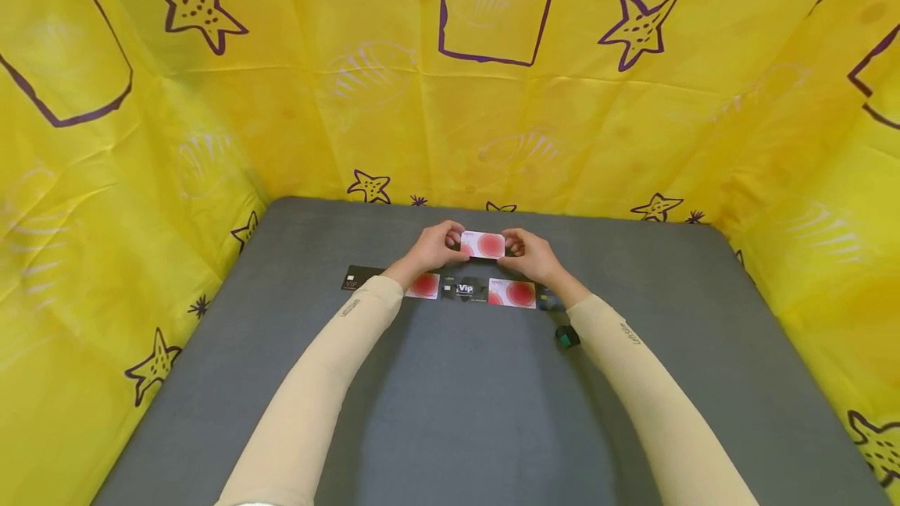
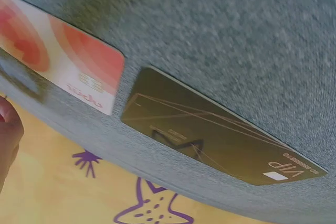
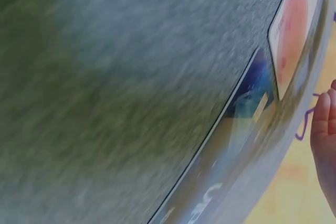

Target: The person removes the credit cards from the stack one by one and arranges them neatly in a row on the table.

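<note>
Between both hands, above the far part of the table, is a white card with red circles (image 1: 483, 244). My left hand (image 1: 432, 247) pinches its left end, and my right hand (image 1: 536, 256) pinches the right end. Nearer to me lies a row of cards: a black VIP card (image 1: 360, 278), a red-and-white card (image 1: 425, 286), a dark Vip card (image 1: 465, 289), another red-and-white card (image 1: 512, 293) and a dark blue card (image 1: 550, 299). My forearms partly cover the row. Both wrist views catch only part of each hand at the frame edge.
A small dark object with a green face (image 1: 566, 336) lies beside my right forearm. Grey cloth covers the table (image 1: 464, 412). Yellow curtains (image 1: 422, 123) with purple starfish drawings enclose its far side and both flanks.
</note>
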A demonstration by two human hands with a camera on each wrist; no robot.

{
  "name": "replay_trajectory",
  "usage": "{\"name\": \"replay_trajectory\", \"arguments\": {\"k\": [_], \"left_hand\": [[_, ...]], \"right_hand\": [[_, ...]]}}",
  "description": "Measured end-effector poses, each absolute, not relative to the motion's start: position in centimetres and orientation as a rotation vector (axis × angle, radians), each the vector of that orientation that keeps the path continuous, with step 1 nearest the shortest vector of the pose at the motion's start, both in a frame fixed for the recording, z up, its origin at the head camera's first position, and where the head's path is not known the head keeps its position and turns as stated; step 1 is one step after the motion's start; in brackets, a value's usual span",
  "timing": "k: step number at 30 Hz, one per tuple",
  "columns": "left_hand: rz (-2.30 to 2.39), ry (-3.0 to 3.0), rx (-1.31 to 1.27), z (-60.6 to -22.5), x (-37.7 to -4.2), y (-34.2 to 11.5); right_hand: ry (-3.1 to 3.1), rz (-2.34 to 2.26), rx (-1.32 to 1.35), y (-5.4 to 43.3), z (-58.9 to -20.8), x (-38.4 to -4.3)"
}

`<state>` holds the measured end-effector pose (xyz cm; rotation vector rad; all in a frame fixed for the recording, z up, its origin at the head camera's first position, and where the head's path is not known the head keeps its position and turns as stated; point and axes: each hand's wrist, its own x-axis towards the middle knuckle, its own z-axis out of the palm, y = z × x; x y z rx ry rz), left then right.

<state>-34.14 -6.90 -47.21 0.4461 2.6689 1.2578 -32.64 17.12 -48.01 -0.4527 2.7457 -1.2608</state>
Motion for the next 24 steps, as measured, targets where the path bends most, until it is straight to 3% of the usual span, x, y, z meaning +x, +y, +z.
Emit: {"name": "replay_trajectory", "arguments": {"k": [24], "left_hand": [[1.251, 2.667, 0.558, -46.7, -30.7, -3.0]], "right_hand": [[2.695, -1.230, -0.461, 21.9, -46.9, -29.4]]}}
